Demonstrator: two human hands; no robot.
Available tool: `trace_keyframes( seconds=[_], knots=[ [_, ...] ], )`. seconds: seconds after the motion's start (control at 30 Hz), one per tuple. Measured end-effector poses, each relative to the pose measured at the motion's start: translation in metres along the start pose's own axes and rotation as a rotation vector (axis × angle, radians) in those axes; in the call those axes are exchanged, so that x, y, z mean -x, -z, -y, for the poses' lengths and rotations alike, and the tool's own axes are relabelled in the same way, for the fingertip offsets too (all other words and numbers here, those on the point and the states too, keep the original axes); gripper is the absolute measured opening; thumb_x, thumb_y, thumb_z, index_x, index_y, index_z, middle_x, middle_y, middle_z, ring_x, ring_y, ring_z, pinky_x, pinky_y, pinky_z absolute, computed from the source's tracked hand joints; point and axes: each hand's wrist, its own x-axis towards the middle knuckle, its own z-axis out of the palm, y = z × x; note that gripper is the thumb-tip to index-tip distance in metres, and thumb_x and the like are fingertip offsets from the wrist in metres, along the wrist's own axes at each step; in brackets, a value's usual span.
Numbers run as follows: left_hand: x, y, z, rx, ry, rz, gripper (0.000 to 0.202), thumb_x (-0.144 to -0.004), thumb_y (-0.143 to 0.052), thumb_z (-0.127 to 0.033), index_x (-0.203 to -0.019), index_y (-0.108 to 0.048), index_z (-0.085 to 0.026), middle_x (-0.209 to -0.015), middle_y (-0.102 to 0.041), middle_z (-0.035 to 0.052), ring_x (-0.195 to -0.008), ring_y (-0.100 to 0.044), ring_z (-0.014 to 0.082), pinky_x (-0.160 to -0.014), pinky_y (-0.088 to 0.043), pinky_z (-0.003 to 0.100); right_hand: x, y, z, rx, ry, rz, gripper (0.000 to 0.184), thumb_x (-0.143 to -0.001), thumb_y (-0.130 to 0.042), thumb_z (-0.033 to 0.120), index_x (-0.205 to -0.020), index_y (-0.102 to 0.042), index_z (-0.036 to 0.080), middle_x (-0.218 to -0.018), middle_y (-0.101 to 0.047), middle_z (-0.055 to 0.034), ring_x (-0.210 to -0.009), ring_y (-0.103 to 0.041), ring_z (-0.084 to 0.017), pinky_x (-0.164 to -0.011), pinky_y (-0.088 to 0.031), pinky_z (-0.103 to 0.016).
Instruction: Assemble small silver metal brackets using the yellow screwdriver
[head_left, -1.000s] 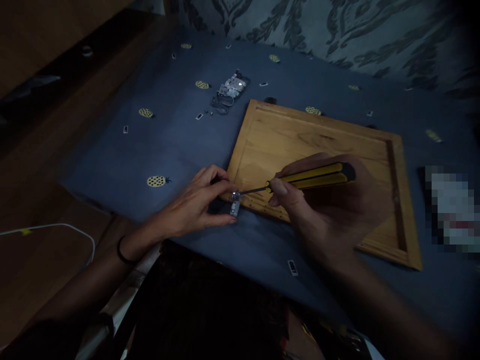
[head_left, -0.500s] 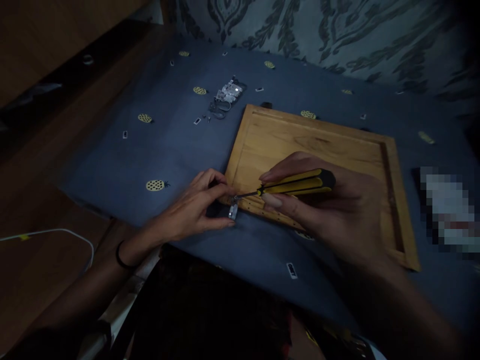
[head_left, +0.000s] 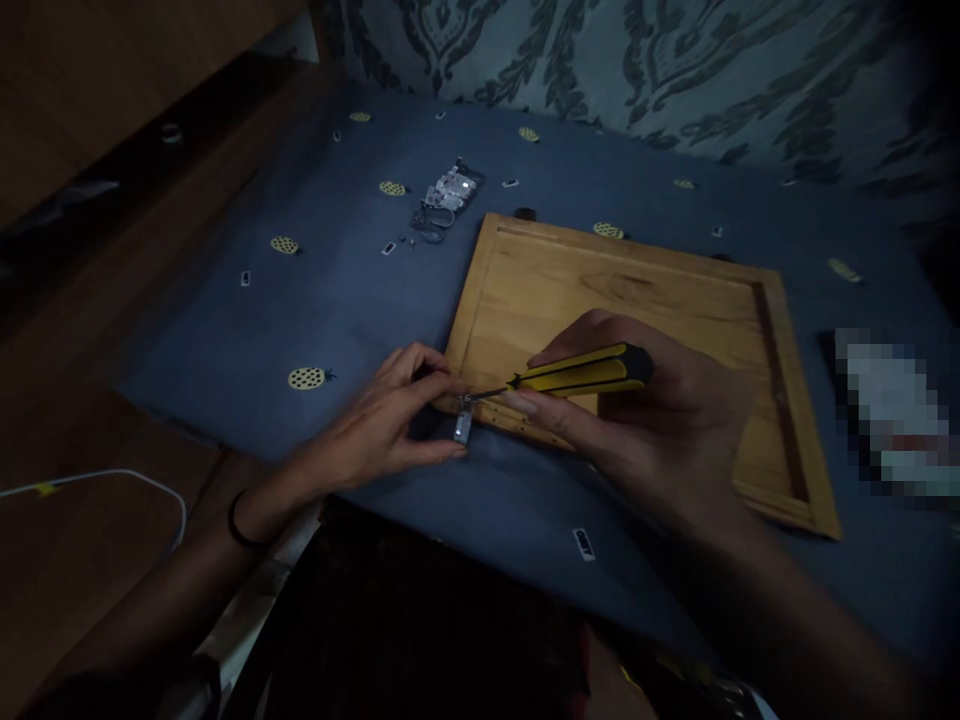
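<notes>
My right hand (head_left: 660, 420) is closed around the yellow and black handle of a screwdriver (head_left: 581, 370). The blade slants down to the left, its tip at a small metal hinge (head_left: 463, 424) on the near left corner of a framed wooden panel (head_left: 637, 285). From the left, my left hand (head_left: 397, 410) grips the hinge, thumb below and fingers above. Part of the hinge projects past the panel's front edge. Whether a screw sits under the tip is too small to tell.
Several metal hinge parts (head_left: 450, 190) lie in a pile on the blue patterned tablecloth (head_left: 337, 310), with tiny screws (head_left: 409, 243) close by. A blurred-out object (head_left: 892, 410) rests right of the panel. A wallpapered wall (head_left: 600, 70) bounds the back; a white cable (head_left: 135, 473) hangs at left.
The view has shifted slightly. My right hand and the screwdriver appear a little further left, the tip still at the hinge. My left hand keeps its grip.
</notes>
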Motion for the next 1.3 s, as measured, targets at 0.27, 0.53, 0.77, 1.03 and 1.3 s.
trace_keyframes(
  seconds=[0.27,0.53,0.77,1.03,1.3],
  knots=[
    [0.0,0.002,-0.002,0.016,0.026,0.021,0.044,-0.089,-0.082,-0.038,-0.127,-0.069,-0.023,-0.13,-0.057,0.009,-0.123,-0.056,0.0278,-0.108,-0.052,0.042,0.004,-0.002,0.009,0.047,0.01,-0.096,0.021,-0.086,-0.086,0.03,-0.082,-0.066,0.03,-0.075,-0.068,0.0025,-0.063,-0.064,-0.018,-0.055,-0.048,-0.038],
    [0.0,0.003,-0.002,0.032,0.031,0.026,0.045,-0.089,-0.081,-0.038,-0.129,-0.068,-0.024,-0.132,-0.057,0.0094,-0.125,-0.055,0.0288,-0.111,-0.05,0.045,0.003,0.002,0.012,0.04,-0.018,-0.129,0.025,-0.083,-0.089,0.033,-0.078,-0.065,0.03,-0.075,-0.069,0.0032,-0.062,-0.063,-0.018,-0.057,-0.051,-0.039],
    [-0.001,0.002,-0.003,0.017,0.046,0.021,0.043,-0.088,-0.081,-0.039,-0.127,-0.07,-0.024,-0.13,-0.058,0.0089,-0.124,-0.055,0.0293,-0.11,-0.05,0.045,0.006,-0.003,0.006,0.024,0.005,-0.083,0.026,-0.085,-0.088,0.034,-0.078,-0.063,0.03,-0.073,-0.066,0.0036,-0.063,-0.063,-0.019,-0.055,-0.047,-0.039],
    [0.0,0.001,-0.001,0.026,0.016,0.007,0.042,-0.089,-0.081,-0.038,-0.127,-0.069,-0.023,-0.129,-0.057,0.0091,-0.123,-0.055,0.0282,-0.11,-0.05,0.043,0.007,-0.006,0.001,0.021,0.041,-0.072,0.026,-0.085,-0.087,0.037,-0.08,-0.062,0.03,-0.071,-0.063,0.004,-0.06,-0.061,-0.018,-0.054,-0.046,-0.038],
    [-0.001,0.002,-0.003,0.034,0.041,0.012,0.04,-0.089,-0.081,-0.039,-0.124,-0.07,-0.024,-0.129,-0.057,0.0085,-0.123,-0.055,0.0283,-0.11,-0.051,0.043,0.004,-0.004,0.003,0.037,0.058,-0.045,0.024,-0.086,-0.086,0.031,-0.081,-0.062,0.03,-0.07,-0.063,0.0044,-0.058,-0.06,-0.017,-0.05,-0.046,-0.037]
  ],
)
